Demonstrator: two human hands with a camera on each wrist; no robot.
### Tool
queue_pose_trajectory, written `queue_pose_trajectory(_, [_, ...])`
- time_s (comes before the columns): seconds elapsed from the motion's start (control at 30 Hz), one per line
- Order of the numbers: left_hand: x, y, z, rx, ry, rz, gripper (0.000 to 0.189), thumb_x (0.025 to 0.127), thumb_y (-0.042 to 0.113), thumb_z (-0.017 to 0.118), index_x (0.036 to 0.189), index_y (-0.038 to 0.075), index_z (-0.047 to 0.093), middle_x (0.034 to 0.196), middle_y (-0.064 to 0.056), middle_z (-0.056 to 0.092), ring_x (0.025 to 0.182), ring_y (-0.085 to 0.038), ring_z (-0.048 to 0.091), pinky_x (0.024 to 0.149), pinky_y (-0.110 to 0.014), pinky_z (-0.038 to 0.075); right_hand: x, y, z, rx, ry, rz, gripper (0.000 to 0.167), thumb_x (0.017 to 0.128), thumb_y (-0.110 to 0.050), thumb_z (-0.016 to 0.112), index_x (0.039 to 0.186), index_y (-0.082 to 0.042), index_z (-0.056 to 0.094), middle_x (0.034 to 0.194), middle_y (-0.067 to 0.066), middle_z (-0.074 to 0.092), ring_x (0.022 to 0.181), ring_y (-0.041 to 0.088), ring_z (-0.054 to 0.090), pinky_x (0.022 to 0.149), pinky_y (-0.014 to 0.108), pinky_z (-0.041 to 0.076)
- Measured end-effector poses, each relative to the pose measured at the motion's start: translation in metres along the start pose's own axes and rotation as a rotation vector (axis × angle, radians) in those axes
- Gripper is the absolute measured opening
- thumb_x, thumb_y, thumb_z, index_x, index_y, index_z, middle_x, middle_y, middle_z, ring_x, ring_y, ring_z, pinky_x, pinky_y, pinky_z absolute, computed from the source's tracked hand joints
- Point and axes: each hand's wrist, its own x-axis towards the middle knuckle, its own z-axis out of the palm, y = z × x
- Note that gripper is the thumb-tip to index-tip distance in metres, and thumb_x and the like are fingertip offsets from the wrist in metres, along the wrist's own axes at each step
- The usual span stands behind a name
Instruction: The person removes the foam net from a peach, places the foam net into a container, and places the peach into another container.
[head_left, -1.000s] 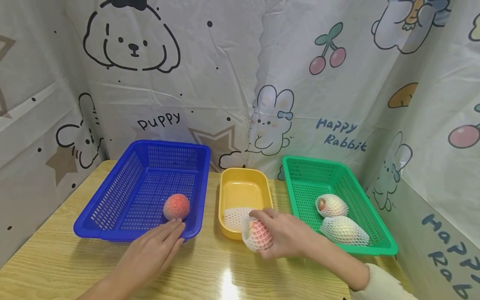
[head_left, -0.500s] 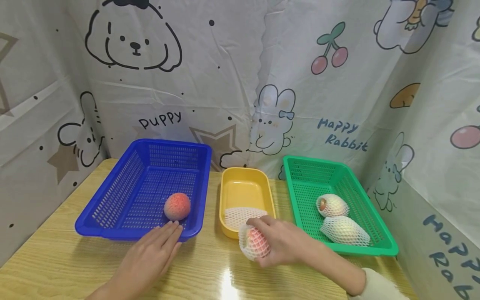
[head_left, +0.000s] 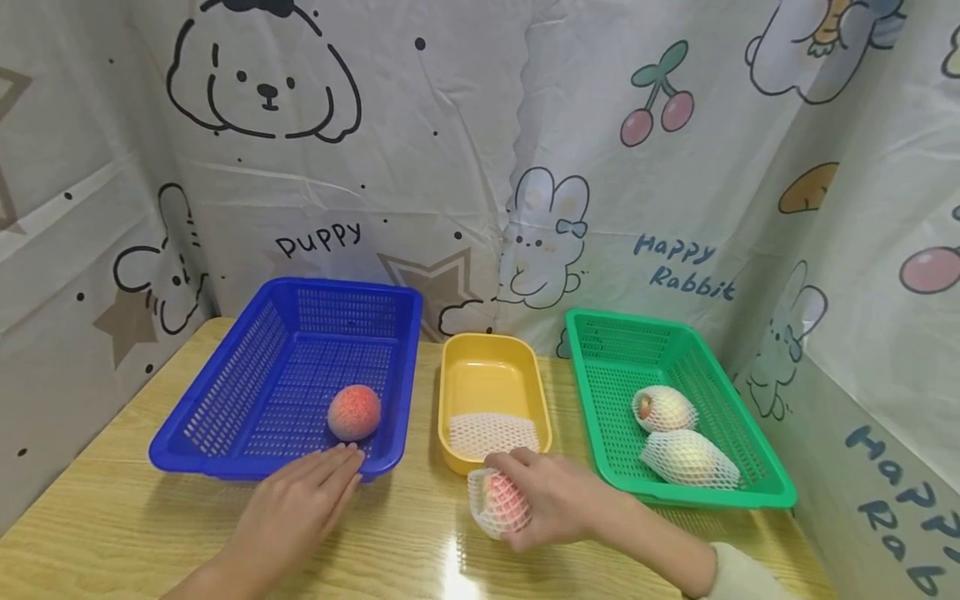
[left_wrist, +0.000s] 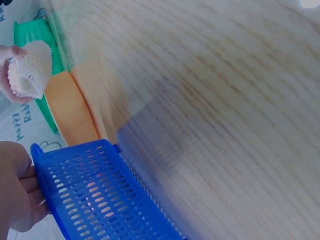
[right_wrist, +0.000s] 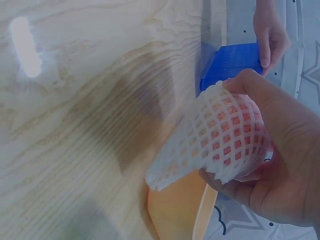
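Note:
My right hand [head_left: 558, 498] grips a peach [head_left: 504, 502] wrapped in a white foam net [right_wrist: 220, 135], just in front of the yellow tray [head_left: 491, 346]. Part of the net hangs loose past the fruit in the right wrist view. My left hand [head_left: 296, 506] rests with straight fingers on the near rim of the blue basket [head_left: 281, 467]. Inside that basket lies a bare peach [head_left: 355, 412], close to the left fingertips but apart from them. Another white foam net [head_left: 492, 435] lies flat in the near end of the yellow tray.
On the right stands a green basket [head_left: 585, 383] holding two net-wrapped fruits, a rear one [head_left: 666, 409] and a front one [head_left: 690, 460]. A printed curtain [head_left: 465, 125] closes off the back and sides of the wooden table [head_left: 405, 533].
My right hand has drawn the netted peach a little nearer to me and slightly left, away from the yellow tray. The left hand has barely moved on the basket rim.

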Motion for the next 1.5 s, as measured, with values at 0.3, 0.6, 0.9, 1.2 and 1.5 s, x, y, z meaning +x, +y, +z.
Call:
queue_pose_trajectory(0.3, [0.004,-0.002,0.004,0.026,0.052,-0.024,0.053,0.109,0.028,0.033,0.097,-0.002,0.073,0.091,-0.016,0.074,0.077,-0.031,0.072,0.066,-0.048,0.060,0.001,-0.003,0.011,-0.019,-0.001,-0.009,0.078,0.069,-0.044,0.081,0.136,-0.019,0.050,0.106,0.000,0.060,0.076,0.007,0.056,0.057,0.019,0.046])
queue_pose_trajectory(0.6, [0.006,-0.002,0.005,0.037,0.067,-0.037,0.050,0.109,0.027,0.034,0.090,0.000,0.072,0.085,-0.012,0.073,0.072,-0.029,0.071,0.059,-0.046,0.059,0.001,-0.002,0.019,0.015,-0.007,-0.016,0.077,0.069,-0.042,0.081,0.136,-0.018,0.050,0.107,-0.001,0.060,0.079,0.006,0.055,0.061,0.020,0.047])
queue_pose_trajectory(0.9, [0.007,-0.002,0.007,0.054,0.076,-0.019,0.049,0.109,0.026,0.035,0.087,0.000,0.071,0.083,-0.011,0.073,0.070,-0.027,0.070,0.055,-0.044,0.058,0.003,-0.001,0.024,0.030,-0.030,-0.003,0.078,0.071,-0.044,0.081,0.138,-0.019,0.049,0.112,-0.001,0.060,0.082,0.006,0.054,0.065,0.021,0.048])
queue_pose_trajectory(1.2, [0.008,-0.001,0.007,0.062,0.072,-0.020,0.047,0.109,0.025,0.036,0.087,0.001,0.070,0.083,-0.011,0.073,0.071,-0.027,0.070,0.056,-0.044,0.059,0.002,-0.003,0.032,0.033,-0.032,-0.012,0.078,0.069,-0.042,0.082,0.136,-0.018,0.051,0.104,-0.003,0.059,0.074,0.003,0.052,0.059,0.016,0.045])
queue_pose_trajectory(1.5, [0.006,0.000,0.008,0.078,0.057,-0.038,0.046,0.108,0.025,0.036,0.086,0.002,0.069,0.082,-0.009,0.072,0.071,-0.025,0.069,0.055,-0.042,0.057,-0.001,-0.006,0.040,-0.004,-0.025,-0.029,0.079,0.068,-0.042,0.083,0.137,-0.020,0.051,0.111,0.000,0.059,0.083,0.007,0.056,0.064,0.020,0.049])
